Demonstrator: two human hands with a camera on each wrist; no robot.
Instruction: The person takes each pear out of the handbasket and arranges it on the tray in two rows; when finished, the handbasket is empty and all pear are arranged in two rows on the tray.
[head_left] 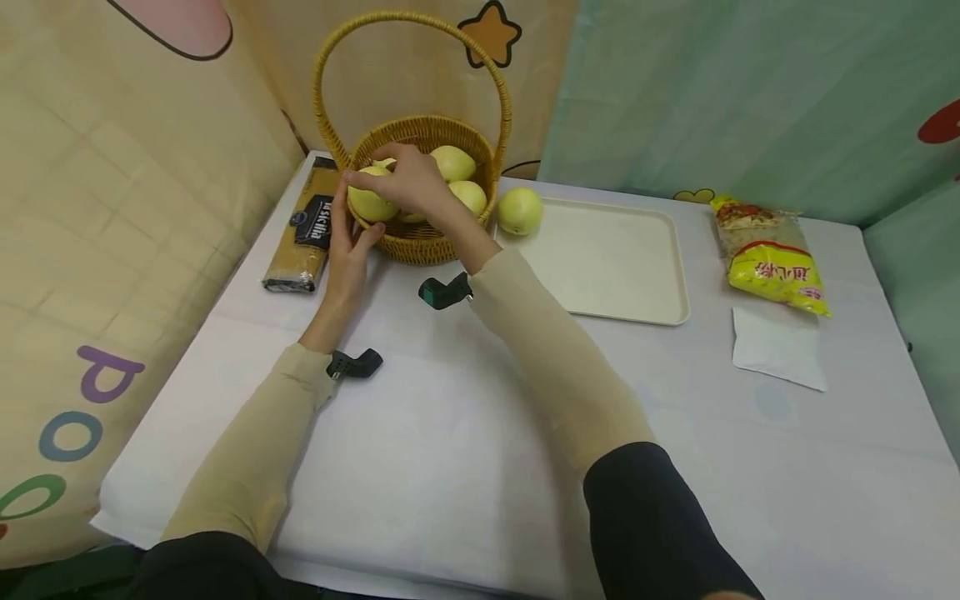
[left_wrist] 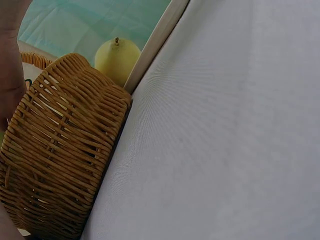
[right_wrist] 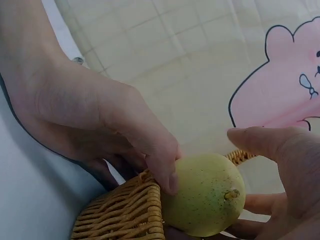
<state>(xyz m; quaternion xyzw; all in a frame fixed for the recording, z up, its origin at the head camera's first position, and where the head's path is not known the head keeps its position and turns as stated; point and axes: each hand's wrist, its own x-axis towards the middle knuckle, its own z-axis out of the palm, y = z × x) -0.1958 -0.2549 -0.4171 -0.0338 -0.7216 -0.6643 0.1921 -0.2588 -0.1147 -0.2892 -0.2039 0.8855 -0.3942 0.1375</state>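
My left hand (head_left: 347,254) grips the left side of a wicker basket (head_left: 420,248), its thumb over the rim. In the right wrist view that thumb also touches a yellow-green pear (right_wrist: 205,200) inside the basket. Over the basket, my right hand (head_left: 411,182) is spread around this same pear. Its thumb stands apart from the fruit in the right wrist view, while its fingers lie behind and are partly hidden. Several more pears, such as one pear (head_left: 453,162) at the back, lie in the basket. Another pear (head_left: 520,210) sits outside, on the tray's left corner.
A cream tray (head_left: 622,267) lies right of the basket. On the left is a long packet labelled la sicilia (head_left: 303,229). Farther right lie a yellow food bag (head_left: 772,258) and a white packet (head_left: 776,348). The tall basket handle (head_left: 405,17) arches above my hands.
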